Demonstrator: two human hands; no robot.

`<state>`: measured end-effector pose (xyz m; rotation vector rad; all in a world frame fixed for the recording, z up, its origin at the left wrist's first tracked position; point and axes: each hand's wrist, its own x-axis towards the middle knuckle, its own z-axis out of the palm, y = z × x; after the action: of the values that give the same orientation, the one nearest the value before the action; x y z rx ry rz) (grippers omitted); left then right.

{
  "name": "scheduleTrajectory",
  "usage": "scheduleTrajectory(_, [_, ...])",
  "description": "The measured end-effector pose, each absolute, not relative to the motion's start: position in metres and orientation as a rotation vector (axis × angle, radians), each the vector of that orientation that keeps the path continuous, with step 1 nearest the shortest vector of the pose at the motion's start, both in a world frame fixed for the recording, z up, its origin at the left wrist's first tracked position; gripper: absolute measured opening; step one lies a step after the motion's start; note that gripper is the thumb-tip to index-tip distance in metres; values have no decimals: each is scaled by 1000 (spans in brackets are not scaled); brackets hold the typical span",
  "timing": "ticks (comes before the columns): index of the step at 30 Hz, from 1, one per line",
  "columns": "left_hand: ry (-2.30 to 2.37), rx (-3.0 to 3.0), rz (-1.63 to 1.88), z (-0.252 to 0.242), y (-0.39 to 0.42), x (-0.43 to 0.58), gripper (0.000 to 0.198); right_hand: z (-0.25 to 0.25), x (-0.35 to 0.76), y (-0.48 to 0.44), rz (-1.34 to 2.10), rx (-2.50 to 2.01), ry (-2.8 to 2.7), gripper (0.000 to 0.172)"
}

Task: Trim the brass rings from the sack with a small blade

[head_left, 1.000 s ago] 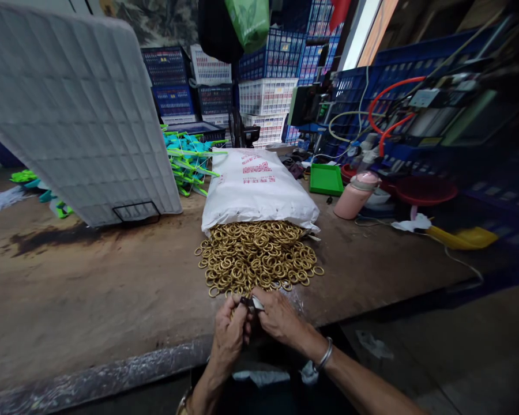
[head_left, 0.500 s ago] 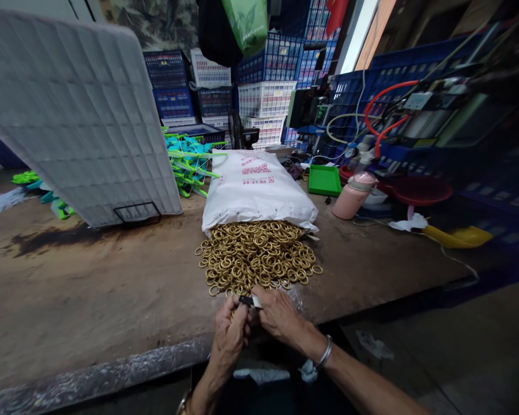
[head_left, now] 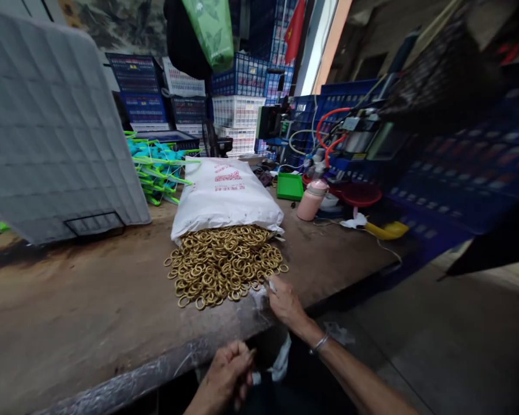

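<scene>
Below the table's edge, my left hand (head_left: 230,372) is closed in a pinch. A small brownish-gold piece that looks like a ring (head_left: 251,353) shows at its fingertips, seen mostly edge-on. My right hand (head_left: 286,304) is at the near right side of a heap of gold rings (head_left: 225,262), with its fingers closed. A small knife-like tool (head_left: 271,285), whitish with a dark part, pokes out from those fingers and is partly hidden. The rings spill from the mouth of a white sack (head_left: 227,202) with red print, which lies on the table.
A tall grey ribbed panel (head_left: 64,132) stands at the left, beside bright green and teal plastic parts (head_left: 155,167). Right of the sack are a green tray (head_left: 289,187), a pink bottle (head_left: 312,200) and a red dish (head_left: 361,195). Stacked crates (head_left: 237,109) fill the background.
My hands have come apart: the left moved down and towards me, the right stayed near the rings. The view has swung to the right, so the scene sits further left.
</scene>
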<state>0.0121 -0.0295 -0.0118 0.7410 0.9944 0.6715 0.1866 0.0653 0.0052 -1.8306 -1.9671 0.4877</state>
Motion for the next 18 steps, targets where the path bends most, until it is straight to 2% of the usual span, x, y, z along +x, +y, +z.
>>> scheduleTrajectory(6, [1119,307,608,-52,-35,28,29,2,246,88,312,-2073,-1764,16])
scheduleTrajectory(11, [1241,-43,815,-73,-31,33,15,-2,247,101,322,-2037,-1793,16])
scheduleTrajectory(18, [1235,152,949,-102,-33,26,18,-4,238,107,236,-2091,-1920,14])
